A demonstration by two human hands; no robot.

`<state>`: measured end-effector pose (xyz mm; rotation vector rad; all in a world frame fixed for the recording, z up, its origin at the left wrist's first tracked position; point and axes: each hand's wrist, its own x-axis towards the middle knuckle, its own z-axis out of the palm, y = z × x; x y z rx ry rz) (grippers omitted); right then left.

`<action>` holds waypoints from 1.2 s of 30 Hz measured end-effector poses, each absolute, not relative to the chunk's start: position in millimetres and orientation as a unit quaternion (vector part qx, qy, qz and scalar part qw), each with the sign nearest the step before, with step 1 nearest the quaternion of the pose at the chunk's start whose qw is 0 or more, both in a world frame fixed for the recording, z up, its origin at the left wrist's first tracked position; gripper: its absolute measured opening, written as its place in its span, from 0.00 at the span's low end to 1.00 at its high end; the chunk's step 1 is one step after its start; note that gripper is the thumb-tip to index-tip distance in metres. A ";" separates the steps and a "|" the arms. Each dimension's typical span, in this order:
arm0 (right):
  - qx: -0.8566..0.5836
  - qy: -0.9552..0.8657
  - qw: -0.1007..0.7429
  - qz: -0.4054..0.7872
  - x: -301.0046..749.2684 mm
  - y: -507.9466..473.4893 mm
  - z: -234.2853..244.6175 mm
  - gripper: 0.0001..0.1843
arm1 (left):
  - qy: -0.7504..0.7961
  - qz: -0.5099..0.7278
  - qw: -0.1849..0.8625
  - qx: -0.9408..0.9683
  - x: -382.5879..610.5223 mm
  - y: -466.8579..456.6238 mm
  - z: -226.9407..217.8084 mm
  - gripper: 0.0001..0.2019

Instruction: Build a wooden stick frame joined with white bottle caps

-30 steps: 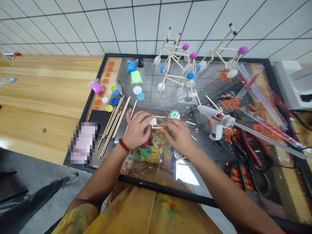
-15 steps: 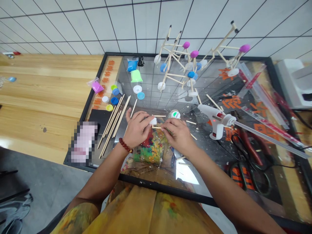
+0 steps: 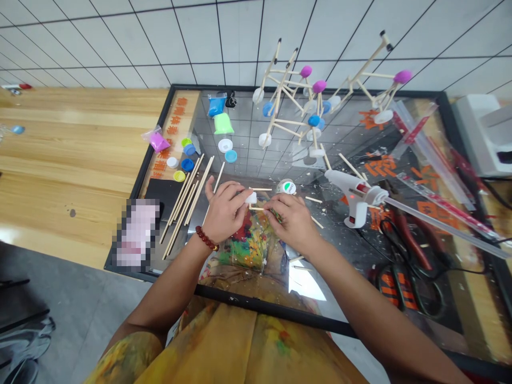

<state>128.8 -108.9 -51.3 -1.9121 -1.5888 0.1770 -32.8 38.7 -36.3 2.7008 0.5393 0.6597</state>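
My left hand, with a red bead bracelet at the wrist, pinches a white bottle cap at the middle of the glass-topped table. From the right, my right hand grips a short wooden stick between thumb and fingers. One end of that stick meets the cap or lies right beside it; the exact contact is too small to tell. Just beyond my right hand lies a round white lid with a green mark. Another short stick lies behind the cap.
Several long wooden sticks lie left of my hands, near coloured bottle caps. A white glue gun stands at right, with red-handled pliers and scissors nearby. Stick-built bicycle models stand at the back.
Both hands keep almost the same place and grip. The view has shifted very slightly; nothing else has visibly moved.
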 end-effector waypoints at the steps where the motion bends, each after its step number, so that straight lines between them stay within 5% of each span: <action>1: -0.728 -0.604 0.318 0.068 128.7 -109.1 -51.2 0.11 | 0.189 0.230 0.155 0.942 -32.7 38.5 -36.1 0.13; 21: -0.716 -0.585 0.381 0.000 131.1 -157.9 -4.6 0.06 | 0.251 0.273 0.146 0.917 -39.1 42.4 -35.7 0.20; 29: -0.757 -0.537 0.356 -0.114 141.2 -175.9 -32.6 0.21 | 0.187 0.360 0.149 0.902 -35.5 48.0 -34.0 0.21; 36: -0.764 -0.542 0.298 -0.182 151.3 -179.2 -27.1 0.24 | 0.142 0.380 0.071 0.911 -32.1 47.7 -34.9 0.22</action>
